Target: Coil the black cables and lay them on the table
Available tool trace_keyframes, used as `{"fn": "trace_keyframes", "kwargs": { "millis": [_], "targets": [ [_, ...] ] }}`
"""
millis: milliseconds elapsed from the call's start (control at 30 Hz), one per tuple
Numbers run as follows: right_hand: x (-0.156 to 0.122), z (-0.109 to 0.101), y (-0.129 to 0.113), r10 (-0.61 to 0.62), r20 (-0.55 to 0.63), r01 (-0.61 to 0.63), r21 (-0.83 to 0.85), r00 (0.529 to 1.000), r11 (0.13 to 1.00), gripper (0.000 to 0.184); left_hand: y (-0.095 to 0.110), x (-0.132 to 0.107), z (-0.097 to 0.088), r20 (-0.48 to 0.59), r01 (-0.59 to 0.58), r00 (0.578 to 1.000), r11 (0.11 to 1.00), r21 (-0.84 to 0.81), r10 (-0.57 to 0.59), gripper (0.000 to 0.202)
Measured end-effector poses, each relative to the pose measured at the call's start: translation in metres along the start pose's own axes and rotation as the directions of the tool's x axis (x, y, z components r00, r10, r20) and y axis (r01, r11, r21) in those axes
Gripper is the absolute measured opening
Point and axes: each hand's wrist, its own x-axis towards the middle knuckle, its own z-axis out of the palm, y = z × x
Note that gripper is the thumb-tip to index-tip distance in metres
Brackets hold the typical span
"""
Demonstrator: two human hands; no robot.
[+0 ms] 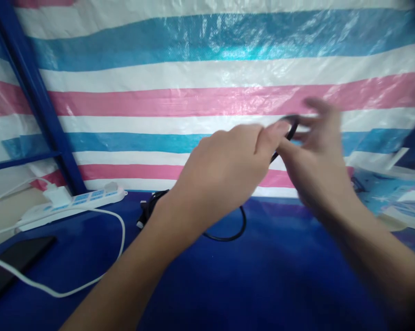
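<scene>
My left hand (224, 170) is raised over the blue table (228, 285), its fingers pinched on a thin black cable (290, 131). My right hand (317, 156) meets it from the right, blurred by motion, with its fingers curled round the same cable and some fingers spread upward. The cable drops behind my left hand and loops on the table (228, 235), ending in a black bundle with a plug (148, 209) near the back edge.
A white power strip (79, 200) with a white charger and white cord (90, 271) lies at the left. A dark phone (14, 259) sits at the near left. Blue printed packaging (393, 193) lies at the right. A striped tarpaulin (193, 69) hangs behind; blue frame post (31, 92) at left.
</scene>
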Motion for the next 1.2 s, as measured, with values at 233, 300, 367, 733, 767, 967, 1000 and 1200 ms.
{"fn": "trace_keyframes", "kwargs": {
  "millis": [233,300,367,733,767,967,1000,1200],
  "targets": [
    [-0.006,-0.006,-0.021,-0.051,0.538,-0.013,0.114,0.841,0.993,0.016,-0.019,0.003,-0.005,-0.018,0.138,0.99,0.983,0.121,-0.137,0.037],
    [-0.008,-0.004,-0.029,0.147,0.542,-0.361,0.312,0.828,0.879,0.009,-0.016,0.005,-0.004,-0.126,0.133,0.984,0.989,0.068,-0.124,0.041],
    [-0.007,-0.003,-0.036,0.304,0.52,-0.565,0.47,0.798,0.679,0.011,-0.014,0.007,-0.002,-0.242,0.078,0.968,0.997,0.03,-0.068,0.042],
    [-0.014,0.004,-0.045,0.199,0.641,-0.584,0.47,0.741,0.662,0.007,-0.019,0.004,0.003,-0.313,-0.006,0.949,0.999,0.051,0.022,0.032],
    [-0.014,0.002,-0.044,0.168,0.639,-0.522,0.418,0.751,0.743,0.007,-0.018,0.003,0.002,-0.28,-0.003,0.96,0.997,0.077,0.024,0.033],
    [-0.014,-0.013,-0.053,0.068,0.601,-0.267,0.249,0.796,0.931,0.006,-0.009,-0.001,-0.004,-0.164,-0.082,0.985,0.985,-0.152,0.057,0.033],
    [-0.014,-0.016,-0.055,0.04,0.593,-0.255,0.284,0.804,0.924,0.015,-0.007,-0.002,-0.005,-0.181,-0.101,0.982,0.963,-0.25,0.056,0.035],
    [-0.01,-0.024,-0.052,-0.1,0.703,-0.364,0.478,0.704,0.799,0.04,0.0,-0.002,-0.003,-0.194,-0.082,0.98,0.779,-0.622,-0.051,0.038]
  ]
}}
